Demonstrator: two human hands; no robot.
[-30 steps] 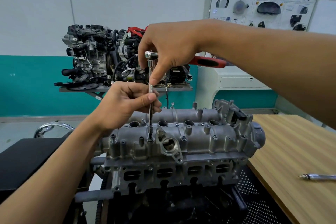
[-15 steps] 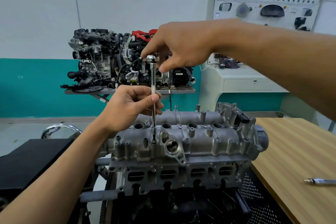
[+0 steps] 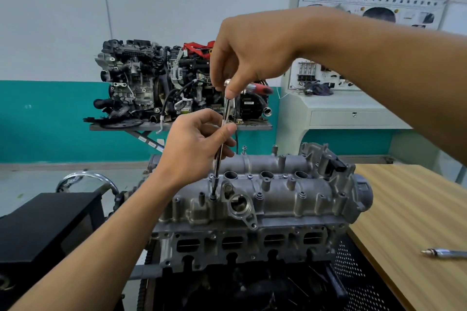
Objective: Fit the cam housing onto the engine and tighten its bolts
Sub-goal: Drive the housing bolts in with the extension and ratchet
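Observation:
The grey aluminium cam housing (image 3: pixel 283 194) sits on top of the engine (image 3: pixel 242 242) in front of me. A ratchet with a long chrome extension (image 3: pixel 219 159) stands nearly upright, leaning a little, its socket on a bolt (image 3: pixel 213 197) near the housing's front left. My left hand (image 3: pixel 194 144) pinches the extension's shaft between thumb and fingers. My right hand (image 3: pixel 250 58) grips the ratchet head at the top; its red handle (image 3: pixel 261 88) points right, blurred. Several other bolts stand in the housing's bosses.
A wooden table (image 3: pixel 409 209) lies to the right with a chrome tool (image 3: pixel 444 252) on it. A black box (image 3: pixel 43 225) sits at the left. Behind, another engine (image 3: pixel 156 83) rests on a stand, beside a white training panel (image 3: pixel 353 98).
The red ratchet handle has swung round under my right hand, and the extension now leans slightly. My left hand stays on the shaft. The camera has shifted a little.

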